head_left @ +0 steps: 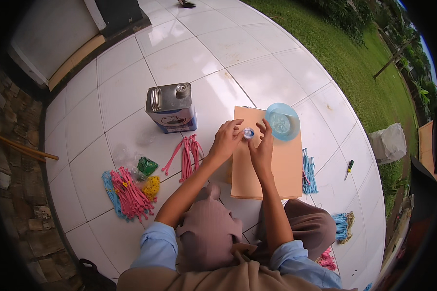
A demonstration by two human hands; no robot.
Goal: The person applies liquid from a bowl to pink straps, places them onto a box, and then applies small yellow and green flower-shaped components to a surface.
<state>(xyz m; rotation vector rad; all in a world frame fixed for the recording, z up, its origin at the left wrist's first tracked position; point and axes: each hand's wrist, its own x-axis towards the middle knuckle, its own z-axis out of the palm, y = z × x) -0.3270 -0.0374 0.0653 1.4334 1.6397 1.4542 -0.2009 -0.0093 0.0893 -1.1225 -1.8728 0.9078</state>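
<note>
A small round blue-rimmed piece (pixel 248 133), pale in the middle, sits between my hands over a peach-coloured board (pixel 284 167); its exact kind is too small to make out. My left hand (pixel 226 140) has its thumb and fingertips at the piece's left edge, closed on it. On the other side, my right hand (pixel 261 148) keeps its fingers apart, its thumb close to the lower edge of the piece. Just beyond the right fingers, a translucent blue bowl (pixel 282 121) stands at the board's far right corner, with something clear inside.
A metal can (pixel 171 109) stands far left of the board. Pink strips (pixel 187 155), a pink bundle (pixel 130 194), green (pixel 147 166) and yellow (pixel 151 187) bagged bits lie left. Blue strips (pixel 309 172), a screwdriver (pixel 350 166) and a blue-and-tan bundle (pixel 344 227) lie right.
</note>
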